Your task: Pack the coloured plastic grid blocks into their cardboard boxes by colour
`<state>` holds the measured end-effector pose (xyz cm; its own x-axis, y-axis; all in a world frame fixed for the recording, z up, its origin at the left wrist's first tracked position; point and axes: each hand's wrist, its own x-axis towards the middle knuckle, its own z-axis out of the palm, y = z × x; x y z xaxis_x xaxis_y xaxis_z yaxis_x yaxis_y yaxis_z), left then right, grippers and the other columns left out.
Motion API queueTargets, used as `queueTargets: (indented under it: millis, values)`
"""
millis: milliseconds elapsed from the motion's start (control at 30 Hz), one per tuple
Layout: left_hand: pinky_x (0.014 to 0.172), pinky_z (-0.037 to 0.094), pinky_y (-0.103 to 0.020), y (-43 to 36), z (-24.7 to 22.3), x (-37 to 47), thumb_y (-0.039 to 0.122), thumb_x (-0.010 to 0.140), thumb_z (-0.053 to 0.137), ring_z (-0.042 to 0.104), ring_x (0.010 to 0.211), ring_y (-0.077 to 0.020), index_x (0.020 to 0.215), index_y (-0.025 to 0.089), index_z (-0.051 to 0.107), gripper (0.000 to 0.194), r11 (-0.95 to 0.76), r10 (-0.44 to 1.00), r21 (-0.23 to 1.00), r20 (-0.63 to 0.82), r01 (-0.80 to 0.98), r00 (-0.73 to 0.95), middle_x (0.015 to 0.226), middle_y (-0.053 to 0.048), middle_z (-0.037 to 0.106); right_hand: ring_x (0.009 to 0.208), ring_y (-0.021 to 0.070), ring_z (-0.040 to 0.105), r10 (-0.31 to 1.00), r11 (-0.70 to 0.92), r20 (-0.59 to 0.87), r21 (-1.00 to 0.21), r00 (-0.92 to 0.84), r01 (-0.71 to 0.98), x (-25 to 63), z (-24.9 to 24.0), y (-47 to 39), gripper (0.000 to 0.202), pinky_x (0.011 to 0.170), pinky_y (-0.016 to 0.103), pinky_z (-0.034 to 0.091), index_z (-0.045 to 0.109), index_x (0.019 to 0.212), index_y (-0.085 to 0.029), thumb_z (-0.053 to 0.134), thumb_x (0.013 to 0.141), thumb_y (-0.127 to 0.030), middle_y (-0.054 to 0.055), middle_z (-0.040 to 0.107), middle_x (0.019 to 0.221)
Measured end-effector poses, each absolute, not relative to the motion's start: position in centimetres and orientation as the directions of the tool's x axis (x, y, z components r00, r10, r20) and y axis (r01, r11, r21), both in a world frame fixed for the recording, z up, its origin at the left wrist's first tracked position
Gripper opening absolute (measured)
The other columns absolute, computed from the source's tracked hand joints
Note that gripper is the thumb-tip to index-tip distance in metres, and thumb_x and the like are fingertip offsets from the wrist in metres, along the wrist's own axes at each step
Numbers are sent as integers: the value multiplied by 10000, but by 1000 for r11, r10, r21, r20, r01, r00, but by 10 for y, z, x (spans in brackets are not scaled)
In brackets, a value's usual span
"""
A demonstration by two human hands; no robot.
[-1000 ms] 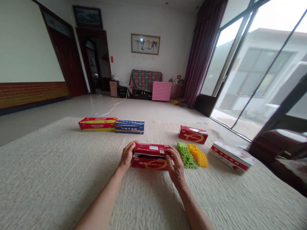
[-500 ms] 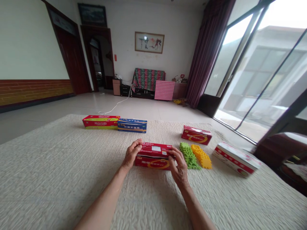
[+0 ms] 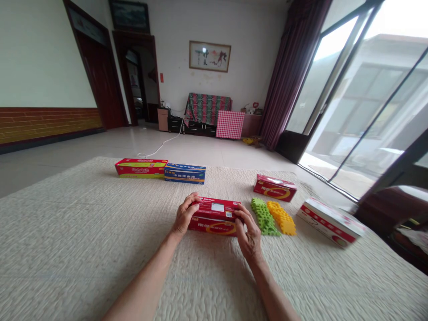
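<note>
Both hands are gripping a long red carton (image 3: 214, 217) that is lying flat on the cream quilted cover (image 3: 83, 249), near the middle of it and straight ahead of the person. The left hand (image 3: 183, 217) is curling around the carton's left end, with the thumb lying on the lid and the fingers wrapping the end face. The right hand (image 3: 249, 234) is cupping the right end, fingers bent over the front corner and pressing against the lid. Just beside that end, green foam tiles (image 3: 264, 216) and yellow foam tiles (image 3: 281, 217) are lying side by side. A second red carton (image 3: 274, 187) is sitting behind them, and a white and red box (image 3: 330, 222) is resting further right. Well apart at the far edge, a red and yellow box (image 3: 141, 168) is touching a blue box (image 3: 185, 173) end to end.
</note>
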<state>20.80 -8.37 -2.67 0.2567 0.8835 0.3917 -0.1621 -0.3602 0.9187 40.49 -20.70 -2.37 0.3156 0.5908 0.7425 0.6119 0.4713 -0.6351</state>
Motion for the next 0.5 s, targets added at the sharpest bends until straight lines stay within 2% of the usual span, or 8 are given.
queueTargets:
  millis: [500]
  values:
    - [1125,270,-434,-85,-27,211,219,680,524,407,1332,-282,858,176,666,231,-384,878,917,398,-107,265,1391,-93,508,1273,257,448,596,444,767,-560,236,699,399,-35,-205,210,1056,474,378,627,1057,-217,526,874,-202,108,495,1335]
